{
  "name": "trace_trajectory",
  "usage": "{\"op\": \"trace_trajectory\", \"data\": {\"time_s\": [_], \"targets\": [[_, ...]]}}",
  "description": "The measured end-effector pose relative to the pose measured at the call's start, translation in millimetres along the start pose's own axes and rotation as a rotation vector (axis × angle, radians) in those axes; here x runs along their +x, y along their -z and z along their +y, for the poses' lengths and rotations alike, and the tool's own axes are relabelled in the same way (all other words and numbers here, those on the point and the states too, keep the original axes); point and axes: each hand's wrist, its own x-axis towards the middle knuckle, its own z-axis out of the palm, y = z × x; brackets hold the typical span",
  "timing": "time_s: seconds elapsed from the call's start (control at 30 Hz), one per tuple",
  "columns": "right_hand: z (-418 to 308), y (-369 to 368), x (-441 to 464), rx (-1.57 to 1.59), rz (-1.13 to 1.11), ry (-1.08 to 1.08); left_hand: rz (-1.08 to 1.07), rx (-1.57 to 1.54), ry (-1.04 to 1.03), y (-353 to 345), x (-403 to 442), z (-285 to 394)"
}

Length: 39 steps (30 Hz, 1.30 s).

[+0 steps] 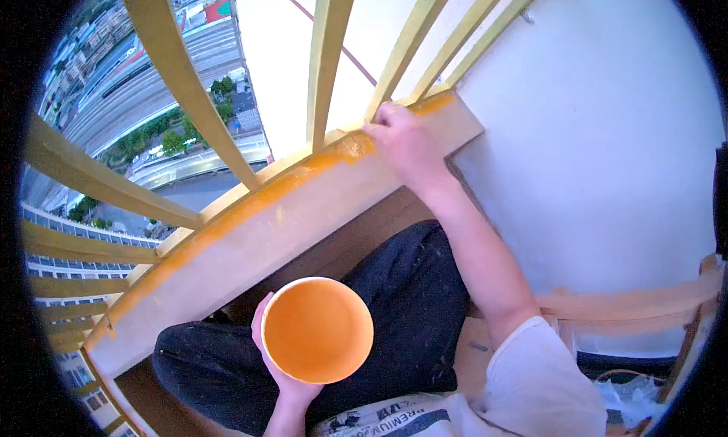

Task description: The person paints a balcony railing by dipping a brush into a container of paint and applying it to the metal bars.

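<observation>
A round paper-like tub (368, 338) with orange paint (317, 331) inside stands upright over my lap. My left hand (292, 386) wraps its left side and underside, fingers closed on it. At the foot of a yellow railing bar (402, 46), my right hand (402, 137) is closed with its fingers pinched. Whatever it may hold is hidden. Just below it runs a ledge (250, 236) with a wet-looking strip of orange paint (284, 180) along its outer edge, at the base of the bars.
Several yellow bars (182, 80) curve around the left and top. Beyond them is a long drop to roads and buildings. A white wall (591, 149) rises on the right. My crossed legs (402, 300) fill the middle. A clear plastic bag (629, 399) lies at lower right.
</observation>
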Motion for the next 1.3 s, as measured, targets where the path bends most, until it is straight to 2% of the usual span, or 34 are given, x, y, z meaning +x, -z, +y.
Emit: {"op": "trace_trajectory", "data": {"time_s": [0.03, 0.07, 0.13, 0.17, 0.23, 0.27, 0.33, 0.37, 0.43, 0.47, 0.53, 0.57, 0.63, 0.77, 0.83, 0.87, 0.93, 1.0, 1.07, 1.1, 1.17, 1.2, 1.27, 1.3], "targets": [[-3, -5, 3, 0.096, -0.012, -0.163, -0.007, 0.023, 0.006, 0, 0, 1], [0, -2, 1, 0.096, -0.009, -0.159, -0.002, 0.009, -0.014, 2, 1, -2], [8, 5, -2, 0.018, -0.088, 0.108, 0.020, -0.022, -0.051, 3, 3, -12], [8, -2, -1, 0.019, -0.090, 0.107, 0.023, -0.035, -0.063, 3, 1, -16], [2, -14, 2, 0.044, 0.102, 0.034, 0.015, -0.045, -0.073, 2, -2, -15], [4, -17, 0, 0.043, 0.104, 0.033, 0.008, 0.009, -0.074, 2, 0, -13], [2, -21, 2, 0.218, -0.103, -0.099, 0.014, 0.060, -0.079, 2, 2, -12], [3, -21, 4, 0.219, -0.104, -0.090, 0.033, -0.003, -0.052, 2, 1, -13], [5, -20, 1, -0.026, 0.149, 0.154, 0.044, -0.063, -0.015, 0, 1, -9], [5, -23, -1, -0.023, 0.148, 0.149, 0.022, -0.017, -0.030, -1, 2, -2], [-2, -29, 2, 0.132, -0.092, -0.059, 0.012, 0.033, -0.049, -1, 6, 7], [-2, -23, -2, 0.137, -0.095, -0.048, 0.012, 0.075, -0.106, -1, 6, 9], [-10, 9, -15, 0.094, -0.071, 0.187, 0.025, 0.120, -0.155, 0, 6, 11], [-35, -25, -16, 0.201, -0.078, 0.294, -0.005, 0.079, -0.111, 1, 2, -9], [-37, -55, -9, 0.089, 0.076, 0.119, -0.005, 0.052, -0.098, 0, 2, 3], [-35, -51, -15, 0.095, 0.068, 0.125, -0.005, 0.038, -0.091, -1, 2, 8], [-39, -16, -21, -0.106, 0.137, 0.152, 0.004, 0.072, -0.187, -3, 4, 18], [-51, -19, -24, -0.108, 0.076, 0.206, 0.019, 0.183, -0.255, 2, 4, 16], [-64, -36, -21, -0.221, 0.175, 0.396, -0.014, 0.124, -0.127, 0, 5, 20], [-66, -39, -22, -0.216, 0.178, 0.398, -0.022, 0.106, -0.085, 0, 5, 22], [-72, -42, -25, -0.311, -0.022, 0.445, -0.013, 0.067, -0.208, -5, 7, 29], [-72, -39, -26, -0.317, -0.019, 0.457, -0.002, 0.041, -0.276, -5, 9, 31], [-73, -28, -34, -0.309, 0.036, 0.426, 0.029, 0.248, -0.344, 0, 9, 28], [-74, -33, -33, -0.307, 0.030, 0.424, 0.015, 0.135, -0.274, -1, 8, 20]]}}
